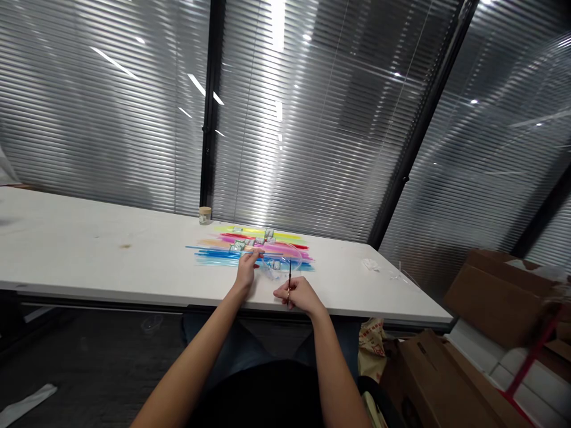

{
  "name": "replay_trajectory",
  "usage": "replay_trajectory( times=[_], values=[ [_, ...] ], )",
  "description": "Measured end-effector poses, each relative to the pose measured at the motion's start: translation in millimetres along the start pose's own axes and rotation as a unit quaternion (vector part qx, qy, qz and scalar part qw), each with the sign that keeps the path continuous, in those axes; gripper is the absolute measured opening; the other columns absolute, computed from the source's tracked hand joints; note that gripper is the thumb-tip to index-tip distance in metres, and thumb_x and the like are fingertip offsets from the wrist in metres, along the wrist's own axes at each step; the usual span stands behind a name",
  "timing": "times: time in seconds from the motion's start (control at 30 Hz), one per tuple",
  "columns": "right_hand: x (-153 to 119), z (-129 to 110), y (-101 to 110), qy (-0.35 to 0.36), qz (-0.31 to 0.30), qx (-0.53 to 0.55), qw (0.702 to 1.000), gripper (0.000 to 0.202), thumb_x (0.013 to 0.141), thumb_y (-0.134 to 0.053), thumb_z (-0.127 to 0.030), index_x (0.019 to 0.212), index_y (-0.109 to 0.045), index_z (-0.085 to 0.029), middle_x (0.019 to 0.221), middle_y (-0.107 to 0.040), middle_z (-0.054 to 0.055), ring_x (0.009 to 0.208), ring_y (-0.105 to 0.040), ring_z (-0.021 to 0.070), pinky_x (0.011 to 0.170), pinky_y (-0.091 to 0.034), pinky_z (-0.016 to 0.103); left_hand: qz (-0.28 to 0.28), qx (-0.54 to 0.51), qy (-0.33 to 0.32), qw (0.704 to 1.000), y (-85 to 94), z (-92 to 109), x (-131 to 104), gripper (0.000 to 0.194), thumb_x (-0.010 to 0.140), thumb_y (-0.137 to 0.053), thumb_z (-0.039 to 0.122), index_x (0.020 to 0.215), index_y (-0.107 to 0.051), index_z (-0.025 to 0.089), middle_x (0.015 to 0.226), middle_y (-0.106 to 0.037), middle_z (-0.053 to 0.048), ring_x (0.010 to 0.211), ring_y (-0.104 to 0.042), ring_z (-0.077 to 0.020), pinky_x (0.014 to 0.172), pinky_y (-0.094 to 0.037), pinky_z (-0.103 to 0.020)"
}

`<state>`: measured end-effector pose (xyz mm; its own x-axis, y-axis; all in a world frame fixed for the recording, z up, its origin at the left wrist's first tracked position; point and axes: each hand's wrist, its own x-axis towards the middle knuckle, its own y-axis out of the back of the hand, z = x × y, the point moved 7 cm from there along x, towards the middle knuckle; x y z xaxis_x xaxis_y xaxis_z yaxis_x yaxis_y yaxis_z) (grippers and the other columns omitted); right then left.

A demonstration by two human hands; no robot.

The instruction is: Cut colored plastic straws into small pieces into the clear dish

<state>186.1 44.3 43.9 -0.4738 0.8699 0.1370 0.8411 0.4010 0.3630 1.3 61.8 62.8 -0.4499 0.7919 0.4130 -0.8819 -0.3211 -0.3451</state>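
My left hand [248, 267] is closed in a pinch on a thin blue strand [209, 248], which juts out to the left. My right hand [298, 293] grips a pair of scissors [289, 278] with the blades pointing away from me. Between and beyond the hands is a clear round plastic container [300, 257] with small pieces in it, too blurred to name. Bundles of long thin coloured strands lie side by side under and behind it: yellow [292, 236], red [229, 238], and blue [214, 257] among them. Small silvery labels or wrappers [236, 245] sit on the bundles.
The white table [111, 249] runs along a wall of glass and blinds. A lidded jar [205, 216] stands at the back edge. Crumpled white tissue [370, 265] lies to the right. Cardboard boxes [428, 374] and a printed bag [372, 345] are on the floor at right.
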Motion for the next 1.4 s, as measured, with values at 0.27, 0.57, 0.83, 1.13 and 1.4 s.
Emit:
replay_trajectory(
  times=[0.27, 0.57, 0.83, 1.13, 1.4],
  values=[
    [-1.1, -7.1, 2.6, 0.005, 0.022, 0.041, 0.999, 0.052, 0.083, -0.056, -0.064, 0.067, -0.054, -0.015, 0.087, -0.073, 0.013, 0.038, -0.055, 0.0079, 0.032, -0.022, 0.020, 0.006, -0.008, 0.000, 1.000, -0.3, -0.5, -1.0, 0.051, 0.062, -0.070, 0.065, 0.078, -0.070, 0.016, 0.090, -0.070, -0.009, 0.085, -0.063, -0.0237, 0.065, -0.045, -0.030],
    [-1.7, -4.1, -7.7, -0.023, -0.048, 0.063, 0.997, 0.055, 0.088, -0.043, -0.069, 0.067, -0.044, -0.018, 0.082, -0.074, 0.014, 0.035, -0.056, 0.0089, 0.029, -0.017, 0.019, 0.003, -0.001, -0.002, 1.000, 0.5, -5.0, 0.1, 0.041, 0.077, -0.065, 0.055, 0.083, -0.066, 0.015, 0.092, -0.068, -0.007, 0.082, -0.061, -0.0178, 0.069, -0.047, -0.031],
    [5.4, 5.5, -10.5, -0.053, -0.096, 0.067, 0.992, 0.066, 0.089, -0.022, -0.078, 0.062, -0.036, -0.019, 0.070, -0.070, 0.007, 0.034, -0.055, 0.0079, 0.028, -0.012, 0.019, 0.013, -0.002, 0.000, 1.000, 0.6, 0.0, -1.2, 0.055, 0.061, -0.068, 0.070, 0.078, -0.069, 0.017, 0.090, -0.071, -0.010, 0.087, -0.063, -0.0257, 0.065, -0.046, -0.031],
    [5.8, 4.9, -14.0, -0.044, -0.111, 0.046, 0.992, 0.071, 0.090, -0.019, -0.078, 0.060, -0.040, -0.018, 0.066, -0.064, 0.004, 0.035, -0.053, 0.0059, 0.030, -0.011, 0.019, -0.005, 0.006, 0.001, 1.000, -3.1, 4.9, -2.9, 0.056, 0.057, -0.071, 0.071, 0.073, -0.071, 0.017, 0.088, -0.072, -0.011, 0.092, -0.064, -0.0296, 0.068, -0.046, -0.032],
    [7.8, 6.0, -15.1, -0.039, -0.116, 0.027, 0.992, 0.070, 0.093, -0.018, -0.074, 0.061, -0.042, -0.017, 0.065, -0.062, 0.002, 0.036, -0.052, 0.0057, 0.031, -0.016, 0.019, -0.016, 0.019, -0.005, 1.000, -5.3, 5.2, -2.4, 0.050, 0.060, -0.070, 0.067, 0.071, -0.071, 0.018, 0.084, -0.072, -0.009, 0.088, -0.063, -0.0271, 0.068, -0.045, -0.032]
  ],
)
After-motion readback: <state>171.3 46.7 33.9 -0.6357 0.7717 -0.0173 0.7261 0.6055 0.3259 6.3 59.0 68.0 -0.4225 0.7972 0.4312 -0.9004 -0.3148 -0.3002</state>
